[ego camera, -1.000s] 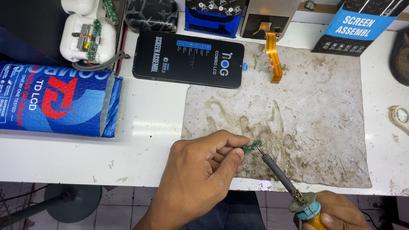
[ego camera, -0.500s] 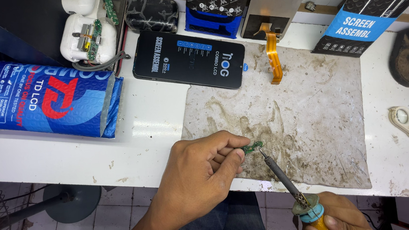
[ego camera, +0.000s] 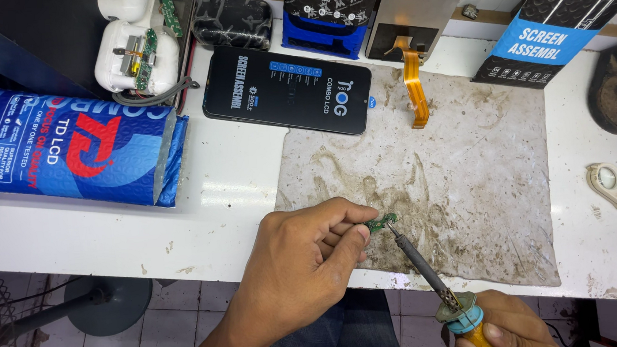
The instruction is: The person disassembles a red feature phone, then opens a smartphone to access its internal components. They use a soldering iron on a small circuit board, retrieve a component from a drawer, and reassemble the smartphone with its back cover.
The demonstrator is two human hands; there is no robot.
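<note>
Left hand (ego camera: 308, 258) pinching a tiny green circuit board (ego camera: 381, 223) between thumb and fingertips, just above the near edge of the stained grey work mat (ego camera: 471, 183). Right hand (ego camera: 500, 327) clenched around the orange-handled soldering iron (ego camera: 434, 277), tip touching the board, or seemingly so. Opened white plastic earbud case (ego camera: 139, 58) at rear left, with a small green board and wiring inside.

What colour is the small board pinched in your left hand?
Green; the small board shows clearly in the head view.

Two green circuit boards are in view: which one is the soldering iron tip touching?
The small green board pinched in the left hand, over the stained mat. The other green board sits far off in the opened white case.
</note>
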